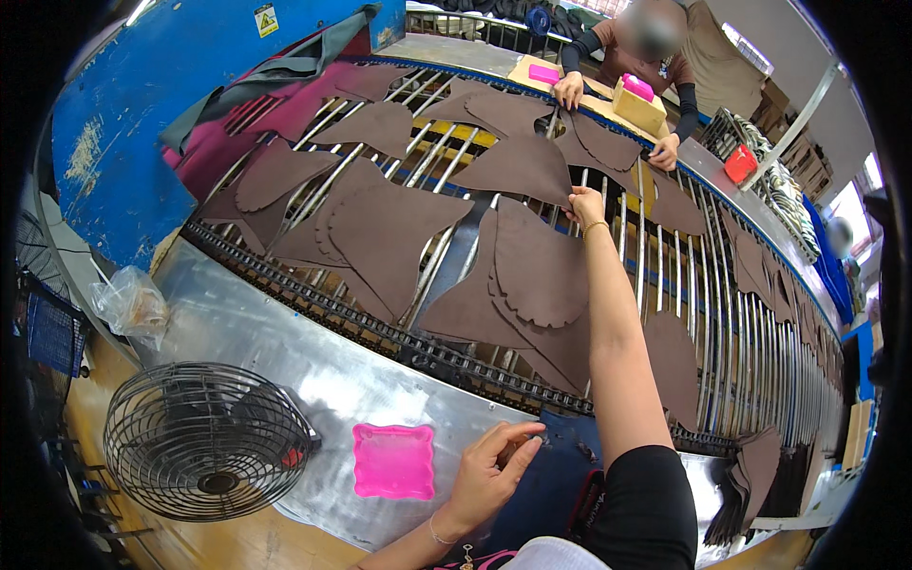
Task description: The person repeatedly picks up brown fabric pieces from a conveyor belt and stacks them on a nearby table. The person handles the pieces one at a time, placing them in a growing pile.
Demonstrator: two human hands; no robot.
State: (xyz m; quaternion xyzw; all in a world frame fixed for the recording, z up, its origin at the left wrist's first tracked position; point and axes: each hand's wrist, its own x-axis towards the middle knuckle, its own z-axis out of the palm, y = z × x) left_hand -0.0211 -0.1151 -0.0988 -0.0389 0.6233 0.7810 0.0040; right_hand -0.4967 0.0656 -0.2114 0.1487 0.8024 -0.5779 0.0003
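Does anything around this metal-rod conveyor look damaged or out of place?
Yes, some damage: the big blue-painted machine housing at upper left has a rough, pale patch where the paint looks scraped away, breaking up the otherwise mostly blue surface. I see no obvious spill.

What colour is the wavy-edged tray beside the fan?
The tray is bright pink, seen in the head view.

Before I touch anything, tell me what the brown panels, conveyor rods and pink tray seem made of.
Brown panels: leather or imitation, matte; thin, cut sheets with a dull surface.
Conveyor rods: probably steel, shiny; bright streaks of reflection.
Pink tray: smooth plastic or silicone, unclear which; moulded-looking wavy rim.
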